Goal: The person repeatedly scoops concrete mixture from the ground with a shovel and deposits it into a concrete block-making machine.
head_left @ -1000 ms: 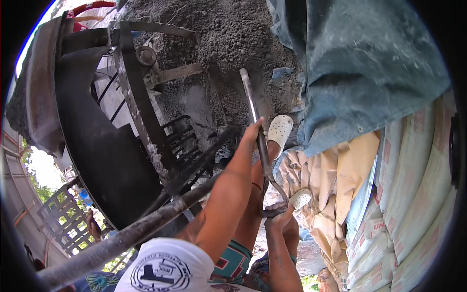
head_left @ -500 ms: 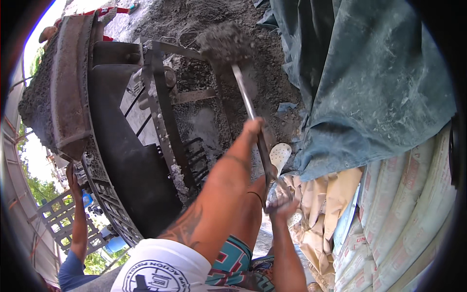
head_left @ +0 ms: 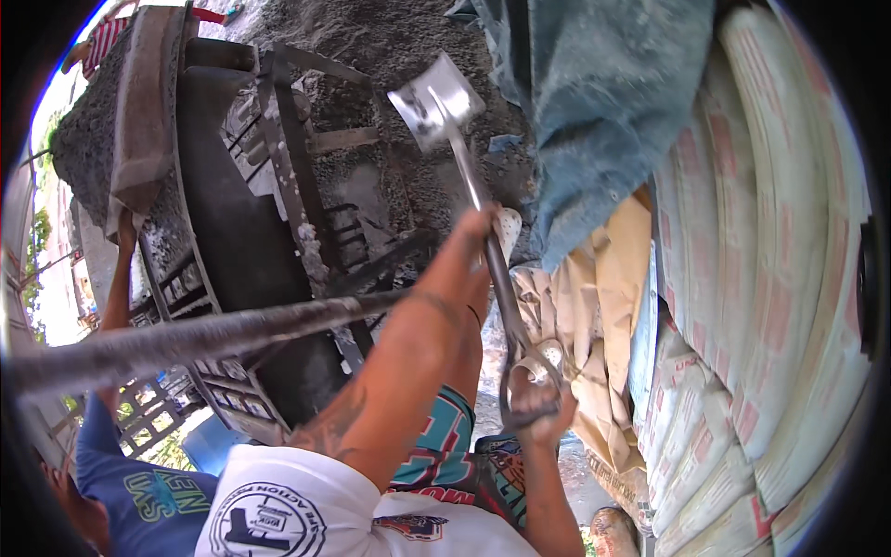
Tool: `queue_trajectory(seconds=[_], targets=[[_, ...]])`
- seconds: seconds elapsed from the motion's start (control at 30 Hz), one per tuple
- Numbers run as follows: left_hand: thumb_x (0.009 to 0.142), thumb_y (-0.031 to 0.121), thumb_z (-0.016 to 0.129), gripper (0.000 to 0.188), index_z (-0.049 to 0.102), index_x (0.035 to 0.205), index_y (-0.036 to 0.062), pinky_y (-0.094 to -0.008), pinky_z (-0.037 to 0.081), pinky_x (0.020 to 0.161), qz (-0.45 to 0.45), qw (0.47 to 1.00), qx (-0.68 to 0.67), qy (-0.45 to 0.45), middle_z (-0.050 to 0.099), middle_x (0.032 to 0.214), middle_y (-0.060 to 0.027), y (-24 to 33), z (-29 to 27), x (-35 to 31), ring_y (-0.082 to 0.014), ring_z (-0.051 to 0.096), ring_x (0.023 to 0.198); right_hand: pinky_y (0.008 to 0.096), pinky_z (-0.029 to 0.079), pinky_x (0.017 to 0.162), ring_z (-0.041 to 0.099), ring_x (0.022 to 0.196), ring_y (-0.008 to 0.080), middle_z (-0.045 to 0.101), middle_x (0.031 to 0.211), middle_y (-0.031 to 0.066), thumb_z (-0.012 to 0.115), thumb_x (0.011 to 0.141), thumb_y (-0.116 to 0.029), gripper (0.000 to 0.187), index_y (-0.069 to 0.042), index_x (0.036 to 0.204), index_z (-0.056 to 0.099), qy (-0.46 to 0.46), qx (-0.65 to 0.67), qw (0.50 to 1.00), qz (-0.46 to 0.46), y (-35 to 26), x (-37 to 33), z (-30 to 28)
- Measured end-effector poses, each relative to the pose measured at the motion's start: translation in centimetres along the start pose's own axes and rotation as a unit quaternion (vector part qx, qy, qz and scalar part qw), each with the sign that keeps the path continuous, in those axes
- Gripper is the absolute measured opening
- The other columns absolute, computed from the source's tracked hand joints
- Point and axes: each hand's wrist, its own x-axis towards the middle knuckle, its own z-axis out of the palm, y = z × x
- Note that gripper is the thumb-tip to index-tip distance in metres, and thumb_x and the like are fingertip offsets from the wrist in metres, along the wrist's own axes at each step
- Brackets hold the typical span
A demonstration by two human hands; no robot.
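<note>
A shovel (head_left: 502,283) lies slantwise in front of me, its shiny metal blade (head_left: 434,100) bare but for a few dark smudges. My left hand (head_left: 477,230) is wrapped round the middle of its shaft. The D-shaped grip at the near end is held by my right hand (head_left: 543,410), fingers closed round the crossbar. Beyond the blade spreads dark, damp-looking gravelly mix (head_left: 362,42) on the ground. Left of the shovel stands a dark metal machine (head_left: 237,223) with a rusty trough edge (head_left: 148,93) and grey mix heaped against it.
A grey metal bar (head_left: 204,334) crosses the left foreground. A co-worker in a blue shirt (head_left: 139,473) reaches to the trough; another person in stripes (head_left: 107,45) is beyond. To my right are a blue-green tarp (head_left: 613,102), crumpled brown paper (head_left: 594,297) and stacked sacks (head_left: 780,232).
The shovel blade, heaped with dark mix before, is now bare. The metal bar has come into view at left, and the co-worker in blue shows more. Both my hands have kept their hold.
</note>
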Motion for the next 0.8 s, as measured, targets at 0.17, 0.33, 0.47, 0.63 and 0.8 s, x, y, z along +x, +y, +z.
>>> queue_trajectory(seconds=[0.17,0.33,0.47,0.63,0.8], targets=[[0.075,0.017,0.062,0.016,0.056,0.072,0.0019,-0.0352,0.041,0.043,-0.063,0.994,-0.035,0.082,0.053,0.058,-0.0075,-24.9,7.2,-9.9,-0.0203,0.051,0.045,0.0375,0.045,0.04,0.046,0.039,0.0228,0.047,0.049,0.0063,0.039,0.091,-0.047,0.047,-0.01,0.063,0.048,0.121,-0.028,0.991,-0.044,-7.1,-10.7,-16.3],[0.081,0.014,0.058,0.014,0.052,0.072,0.0047,-0.0369,0.044,0.041,-0.141,0.985,-0.001,0.095,0.048,0.056,-0.0066,-34.0,6.9,-15.6,-0.0191,0.048,0.044,0.0375,0.044,0.039,0.044,0.037,0.022,0.044,0.048,0.005,0.042,0.088,-0.049,0.045,-0.012,0.064,0.048,0.201,-0.029,0.979,-0.022,-7.4,-16.8,-21.0],[0.083,0.013,0.056,0.015,0.052,0.072,0.0034,-0.0378,0.044,0.04,-0.184,0.981,-0.007,0.058,0.049,0.056,-0.0077,-37.6,5.7,-19.1,-0.0205,0.048,0.043,0.0369,0.044,0.039,0.045,0.038,0.0211,0.044,0.048,0.0039,0.042,0.088,-0.048,0.042,-0.013,0.066,0.047,0.216,-0.032,0.976,-0.027,-5.0,-21.7,-23.8],[0.08,0.011,0.056,0.016,0.053,0.068,0.0019,-0.038,0.044,0.04,-0.162,0.976,0.106,0.104,0.05,0.054,-0.0089,-35.4,3.3,-15.5,-0.0212,0.049,0.041,0.0386,0.042,0.041,0.043,0.039,0.0238,0.042,0.05,0.006,0.038,0.09,-0.044,0.042,-0.01,0.065,0.042,0.175,0.133,0.975,-0.035,0.5,-17.6,-24.5],[0.077,0.008,0.054,0.02,0.052,0.058,0.0005,-0.0371,0.041,0.037,-0.099,0.948,0.275,0.129,0.05,0.05,-0.011,-31.5,2.0,-8.7,-0.0226,0.05,0.039,0.0444,0.045,0.046,0.046,0.043,0.0273,0.045,0.052,0.0089,0.034,0.089,-0.043,0.042,-0.008,0.068,0.047,0.164,0.103,0.98,-0.033,6.8,-9.7,-28.7]])
